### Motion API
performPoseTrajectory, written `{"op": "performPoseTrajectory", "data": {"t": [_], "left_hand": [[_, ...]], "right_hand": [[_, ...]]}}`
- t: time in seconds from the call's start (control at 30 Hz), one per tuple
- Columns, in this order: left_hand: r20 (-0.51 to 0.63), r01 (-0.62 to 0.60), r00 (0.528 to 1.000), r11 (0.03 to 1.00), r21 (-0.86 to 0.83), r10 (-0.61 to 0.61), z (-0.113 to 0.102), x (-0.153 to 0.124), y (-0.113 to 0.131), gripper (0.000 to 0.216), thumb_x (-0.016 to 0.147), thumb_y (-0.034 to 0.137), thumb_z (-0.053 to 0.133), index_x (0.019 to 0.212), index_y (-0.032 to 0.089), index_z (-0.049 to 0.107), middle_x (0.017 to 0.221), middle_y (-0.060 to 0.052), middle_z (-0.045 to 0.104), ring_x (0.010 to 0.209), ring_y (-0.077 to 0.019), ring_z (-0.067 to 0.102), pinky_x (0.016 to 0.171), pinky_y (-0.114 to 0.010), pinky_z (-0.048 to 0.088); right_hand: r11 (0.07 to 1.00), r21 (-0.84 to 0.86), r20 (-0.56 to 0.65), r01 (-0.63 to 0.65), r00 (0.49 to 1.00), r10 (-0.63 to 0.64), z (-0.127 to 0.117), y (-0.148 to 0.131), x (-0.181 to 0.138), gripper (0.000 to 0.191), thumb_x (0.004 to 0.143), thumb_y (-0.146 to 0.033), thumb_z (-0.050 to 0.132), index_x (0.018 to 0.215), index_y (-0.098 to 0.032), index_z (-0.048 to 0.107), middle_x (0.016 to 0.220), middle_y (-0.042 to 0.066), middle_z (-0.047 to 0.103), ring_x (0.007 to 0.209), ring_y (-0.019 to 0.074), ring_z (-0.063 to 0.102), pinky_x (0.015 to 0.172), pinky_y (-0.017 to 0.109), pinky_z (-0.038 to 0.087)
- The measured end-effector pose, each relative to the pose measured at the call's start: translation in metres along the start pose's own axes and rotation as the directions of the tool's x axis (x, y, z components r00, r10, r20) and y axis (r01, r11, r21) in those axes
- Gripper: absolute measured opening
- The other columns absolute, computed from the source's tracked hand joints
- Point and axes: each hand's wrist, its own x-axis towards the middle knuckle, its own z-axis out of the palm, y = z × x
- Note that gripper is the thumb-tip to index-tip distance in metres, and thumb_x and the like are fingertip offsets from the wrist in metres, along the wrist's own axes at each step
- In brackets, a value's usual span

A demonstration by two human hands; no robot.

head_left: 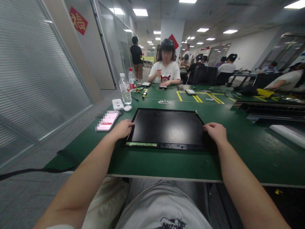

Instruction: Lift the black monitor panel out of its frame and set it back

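Observation:
A black display panel [166,127] lies face up on the green table in front of me, with a thin dark frame around it. Along its near edge runs a green circuit strip [141,144], exposed at the left part. My left hand [123,128] grips the panel's left edge, fingers closed on the frame. On the opposite side, my right hand [216,131] pinches the right edge between thumb and fingers. The undersides of both grips are hidden.
Left of the panel are a phone [108,121], a white case [117,104] and a water bottle [125,89]. A small clear packet [166,102] lies beyond it. Dark panels [269,108] and a white bar [288,133] lie right. A person [166,66] sits opposite.

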Motion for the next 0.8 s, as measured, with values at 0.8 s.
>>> {"op": "performPoseTrajectory", "data": {"t": [0.8], "left_hand": [[-0.075,0.231,0.971,0.973,0.027,-0.228,0.008,-0.002,0.001,0.048,0.096,0.043,0.053,0.125,0.015,0.079,0.135,-0.021,0.072,0.13,-0.0389,0.064,0.114,-0.048,0.046]], "right_hand": [[0.99,0.134,0.015,-0.04,0.999,0.038,-0.003,-0.003,-0.002,0.022,0.072,-0.032,0.063,0.079,-0.022,0.082,0.079,0.008,0.078,0.083,0.0272,0.07,0.08,0.036,0.052]]}}
